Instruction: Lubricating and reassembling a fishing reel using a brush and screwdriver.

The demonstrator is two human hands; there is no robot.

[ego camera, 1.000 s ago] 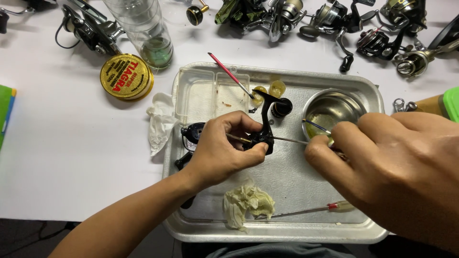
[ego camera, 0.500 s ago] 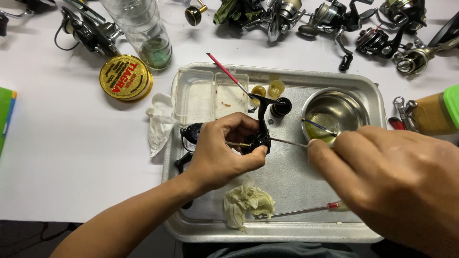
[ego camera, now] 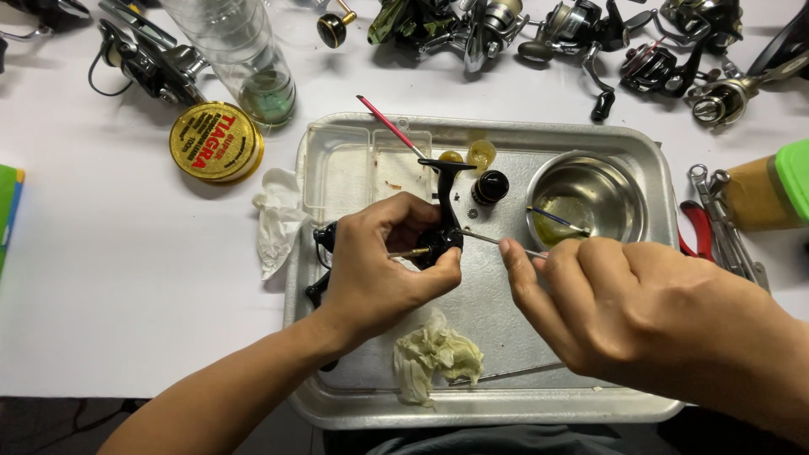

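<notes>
White tabletop supports a metal tray (ego camera: 666,396) where, nearest, the right hand (ego camera: 624,312) pinches a thin rod (ego camera: 497,242) that should feed straight into the black reel body (ego camera: 442,240) clamped by the left hand (ego camera: 379,270), short of the steel bowl (ego camera: 628,181).

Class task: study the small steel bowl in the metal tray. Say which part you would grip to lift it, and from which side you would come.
Grip the steel bowl by its far rim, coming from above. The right hand crowds its near edge, a thin blue-handled tool leans over the near-left rim, and yellowish liquid inside favours a level lift.
</notes>
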